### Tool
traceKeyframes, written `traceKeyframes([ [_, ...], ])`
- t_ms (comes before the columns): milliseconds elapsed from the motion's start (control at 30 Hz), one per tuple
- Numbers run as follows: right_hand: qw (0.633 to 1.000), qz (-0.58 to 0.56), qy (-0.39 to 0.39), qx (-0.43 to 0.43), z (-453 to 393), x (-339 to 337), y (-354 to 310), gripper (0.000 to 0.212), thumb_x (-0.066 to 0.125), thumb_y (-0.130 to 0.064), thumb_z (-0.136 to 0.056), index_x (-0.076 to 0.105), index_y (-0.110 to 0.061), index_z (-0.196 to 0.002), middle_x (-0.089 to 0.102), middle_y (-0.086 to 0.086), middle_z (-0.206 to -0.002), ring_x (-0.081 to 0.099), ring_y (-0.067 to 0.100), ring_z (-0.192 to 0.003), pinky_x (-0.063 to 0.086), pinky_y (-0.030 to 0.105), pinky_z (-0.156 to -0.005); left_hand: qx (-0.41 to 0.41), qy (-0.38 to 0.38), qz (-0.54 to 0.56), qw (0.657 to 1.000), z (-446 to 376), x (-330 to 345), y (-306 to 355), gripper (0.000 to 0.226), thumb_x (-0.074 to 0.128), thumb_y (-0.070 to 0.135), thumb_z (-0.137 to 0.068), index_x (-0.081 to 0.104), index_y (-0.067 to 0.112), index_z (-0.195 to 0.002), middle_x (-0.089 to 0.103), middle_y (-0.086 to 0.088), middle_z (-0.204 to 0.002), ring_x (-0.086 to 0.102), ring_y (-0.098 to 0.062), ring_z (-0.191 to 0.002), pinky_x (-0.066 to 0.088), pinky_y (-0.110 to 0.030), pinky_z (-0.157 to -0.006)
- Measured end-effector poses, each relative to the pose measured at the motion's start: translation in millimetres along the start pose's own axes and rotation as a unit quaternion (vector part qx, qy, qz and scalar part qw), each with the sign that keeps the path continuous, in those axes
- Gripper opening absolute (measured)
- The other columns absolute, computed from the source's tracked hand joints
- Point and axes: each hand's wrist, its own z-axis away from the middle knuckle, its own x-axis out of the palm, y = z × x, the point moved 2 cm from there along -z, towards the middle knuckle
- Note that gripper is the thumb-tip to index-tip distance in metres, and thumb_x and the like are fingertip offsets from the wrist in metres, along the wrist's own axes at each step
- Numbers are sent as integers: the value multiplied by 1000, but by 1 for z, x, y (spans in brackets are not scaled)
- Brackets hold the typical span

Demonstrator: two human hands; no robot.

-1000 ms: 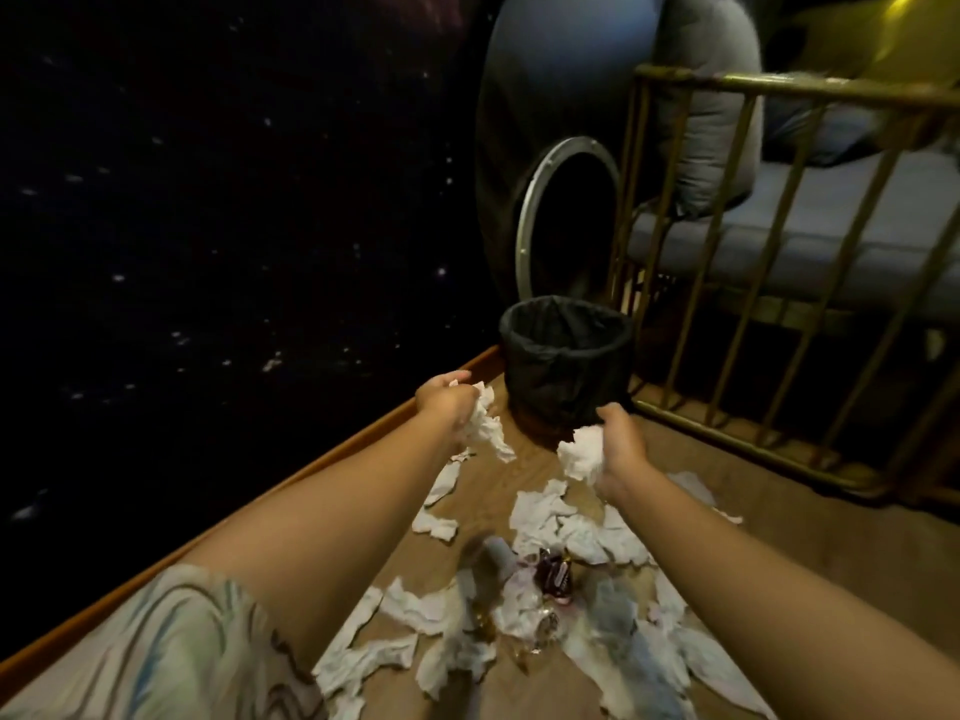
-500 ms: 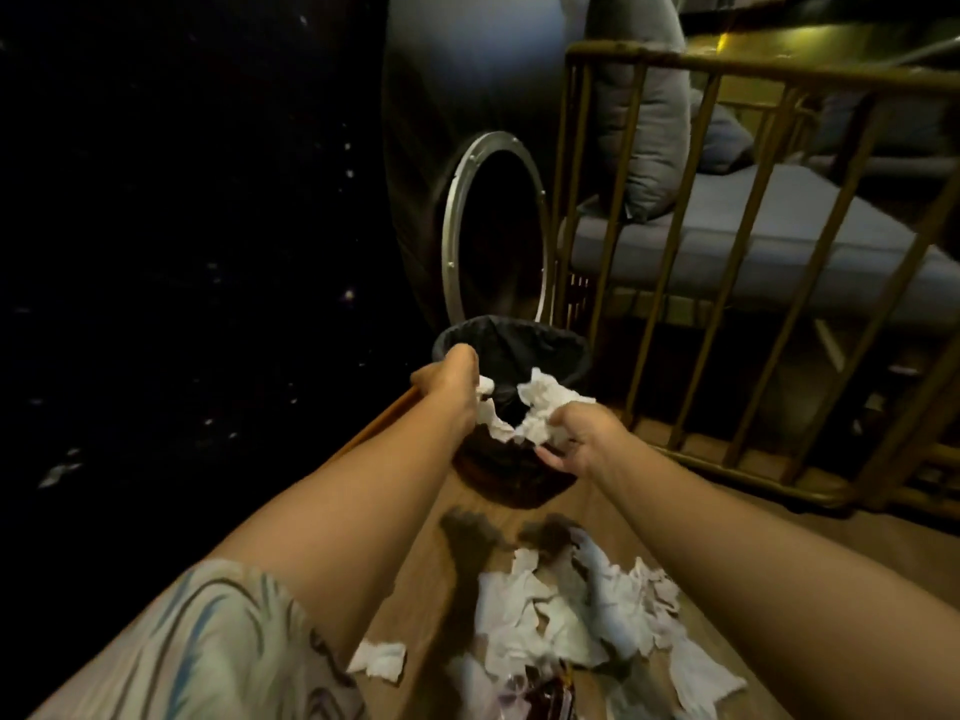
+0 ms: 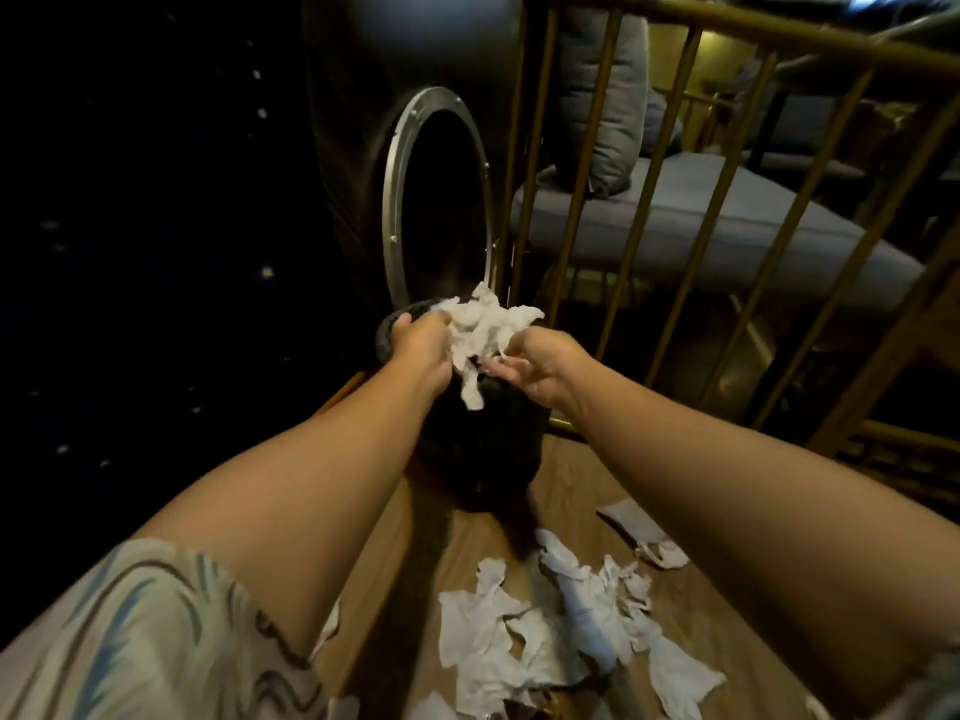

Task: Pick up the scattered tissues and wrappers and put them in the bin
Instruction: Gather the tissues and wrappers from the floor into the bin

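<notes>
While dim light leaves the left side of the scene nearly black, a wooden floor runs under both outstretched arms, bounded on the right by a brass-coloured railing. Behind the railing sits a grey cushioned seat with a grey pillow propped upright on it. A large dark rounded body with a metal ring around a circular opening stands just behind the bin. That black-lined bin stands on the floor beside the foot of the railing, its near wall visible between the two forearms. A patterned sleeve covers the left upper arm at the lower left corner. Scattered white tissues lie on the floor in front of the bin, near the person, overlapping one another. Above the bin's mouth, a crumpled wad of tissues is held between both hands, one strip dangling down over the bin's front. The left hand has its fingers curled into the wad's left side. The right hand pinches the wad's right edge with fingertips and thumb, its palm turned down.
</notes>
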Motion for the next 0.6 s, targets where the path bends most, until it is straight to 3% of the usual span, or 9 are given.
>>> traceKeyframes([
  [67, 1000, 5, -24, -7, 5, -9, 4, 54, 29, 19, -90, 43, -6, -136, 55, 12, -120, 61, 30, -109, 50, 44, -96, -19, -27, 10, 999, 6, -5, -1, 65, 38, -11, -90, 26, 12, -149, 48, -24, -137, 58, -38, -115, 50, -47, -90],
  [133, 1000, 13, -23, -10, 5, -18, 9, 57, 32, 17, -90, 43, -12, -138, 53, 9, -123, 57, 25, -102, 49, 46, -97, -15, -27, 2, 1000, 14, -15, -7, 70, 37, -14, -90, 25, 18, -151, 49, -19, -131, 60, -29, -104, 51, -39, -89],
  [200, 999, 32, -7, -11, 4, -28, 15, 56, 37, 13, -90, 46, -15, -138, 50, 7, -130, 54, 22, -105, 51, 43, -92, 1, -24, 4, 1000, 25, -24, -12, 69, 41, -16, -90, 31, 18, -149, 54, -13, -113, 57, -18, -81, 52, -27, -71],
  [233, 999, 44, 1, -12, 5, -34, 19, 53, 39, 10, -91, 48, -17, -136, 50, 6, -131, 56, 21, -103, 52, 41, -88, 5, -19, 7, 1000, 32, -28, -15, 67, 43, -16, -89, 34, 18, -147, 54, -12, -112, 56, -16, -79, 51, -24, -67],
  [300, 998, 63, 6, -11, 15, -41, 28, 43, 41, 2, -95, 53, -17, -132, 54, 7, -129, 61, 19, -95, 54, 37, -82, 12, 1, -5, 1000, 46, -38, -22, 62, 47, -15, -89, 42, 17, -141, 54, -8, -110, 57, -15, -82, 53, -23, -69],
  [400, 992, 129, 5, -4, 44, -56, 43, 37, 42, -4, -97, 55, -15, -130, 61, 8, -128, 62, 24, -110, 54, 35, -81, -8, 0, -52, 999, 72, -52, -43, 48, 51, -8, -91, 49, 14, -134, 57, -8, -112, 61, -18, -91, 54, -29, -77],
  [467, 981, 194, 12, -14, 67, -69, 52, 34, 46, -3, -96, 57, -13, -126, 64, 9, -121, 64, 26, -108, 53, 36, -84, -29, -31, -112, 993, 94, -58, -59, 38, 55, 1, -93, 53, 14, -128, 62, -6, -98, 62, -15, -85, 53, -27, -70],
  [533, 962, 267, 14, -48, 88, -83, 61, 29, 53, -3, -95, 60, -9, -122, 67, 9, -106, 65, 20, -89, 53, 24, -69, -41, -68, -191, 978, 117, -60, -72, 30, 59, 8, -92, 57, 16, -122, 63, -1, -86, 62, -12, -75, 50, -24, -61],
  [600, 936, 339, 13, -95, 107, -98, 70, 28, 56, -3, -93, 62, -4, -121, 66, 10, -99, 61, 18, -86, 46, 13, -55, -42, -107, -253, 961, 140, -59, -84, 28, 61, 10, -92, 59, 14, -119, 64, -1, -84, 61, -11, -70, 46, -24, -57],
])
